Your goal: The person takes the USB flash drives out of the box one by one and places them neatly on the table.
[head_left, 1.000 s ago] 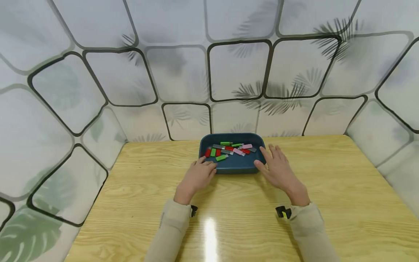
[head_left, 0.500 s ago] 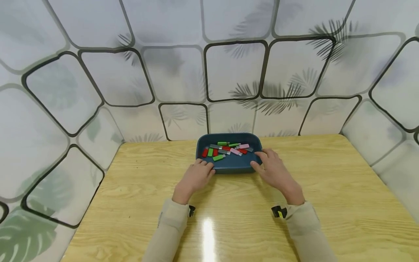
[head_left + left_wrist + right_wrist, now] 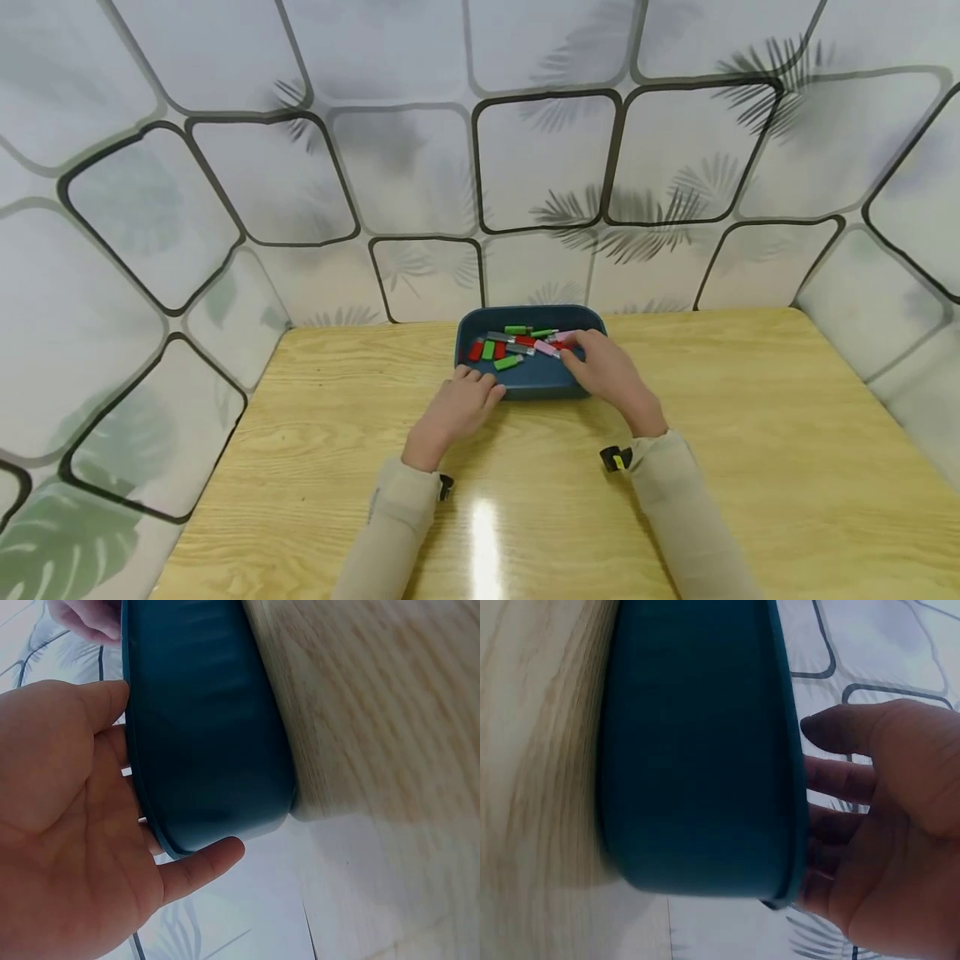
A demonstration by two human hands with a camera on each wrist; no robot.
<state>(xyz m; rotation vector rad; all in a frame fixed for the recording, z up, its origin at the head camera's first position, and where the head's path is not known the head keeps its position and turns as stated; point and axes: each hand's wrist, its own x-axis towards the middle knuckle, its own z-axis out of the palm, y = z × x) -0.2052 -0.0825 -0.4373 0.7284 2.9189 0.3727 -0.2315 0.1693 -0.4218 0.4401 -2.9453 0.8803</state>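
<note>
A dark blue plastic tray (image 3: 546, 393) stands against the back of the table, holding several USB sticks. Among them are a green stick (image 3: 507, 362), a red stick (image 3: 476, 350), a grey stick (image 3: 517, 348) and a pink stick (image 3: 545, 348). My left hand (image 3: 457, 408) rests at the tray's near-left corner; its middle fingers lie over the rim and the little finger stays outside. Over the right rim reaches my right hand (image 3: 611, 377), fingertips beside the pink sticks. In the right wrist view the tray wall (image 3: 701, 772) hides those fingertips.
The wooden table (image 3: 750, 400) extends on both sides of the tray. A patterned wall covering (image 3: 420, 175) rises directly behind it and continues along both sides. Dark wrist camera mounts (image 3: 617, 458) sit at the cuffs.
My right hand has moved left and inward, from beside the tray's right edge to over the sticks. The left hand has stayed at the near-left corner, shifting only slightly. The sticks look unmoved.
</note>
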